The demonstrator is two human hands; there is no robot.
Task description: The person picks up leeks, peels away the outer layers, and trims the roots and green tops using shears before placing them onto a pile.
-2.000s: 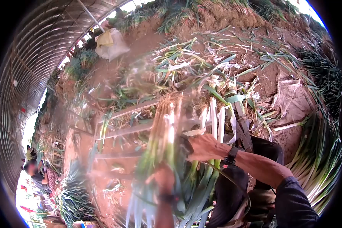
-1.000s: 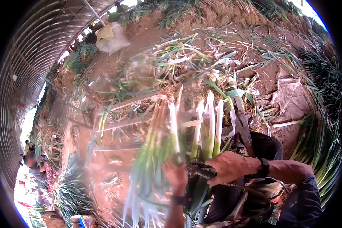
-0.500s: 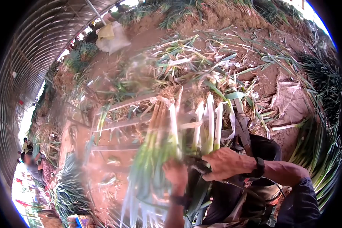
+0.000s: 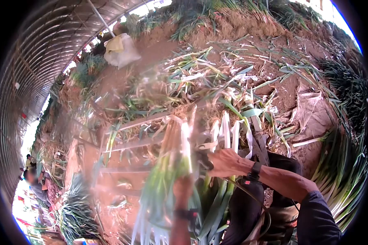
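Long green onions (image 4: pixel 169 147) with white bases and brown roots lie across a low slatted rack in front of me. My left hand (image 4: pixel 183 188) is over their green leaves at the bundle's right side; blur hides its fingers. Just to the right, my right hand (image 4: pixel 225 162) is closed around a dark hand tool (image 4: pixel 204 159), mostly covered by the fingers. A thin hose (image 4: pixel 251 192) runs from near this hand towards my lap. Several more white onion stalks (image 4: pixel 226 130) stand just beyond my right hand, their leaves passing below it.
Peeled leaves and scraps (image 4: pixel 196 73) litter the soil beyond the rack (image 4: pixel 131 143). Onion heaps lie at the right (image 4: pixel 339 171) and lower left (image 4: pixel 75 208). A pale sack (image 4: pixel 122 51) stands at the back. Another person (image 4: pixel 39 185) is at the far left.
My right hand has moved left and slightly up with the dark tool, uncovering leaves beneath it. My left hand has shifted slightly left. The bundle stays nearly in place.
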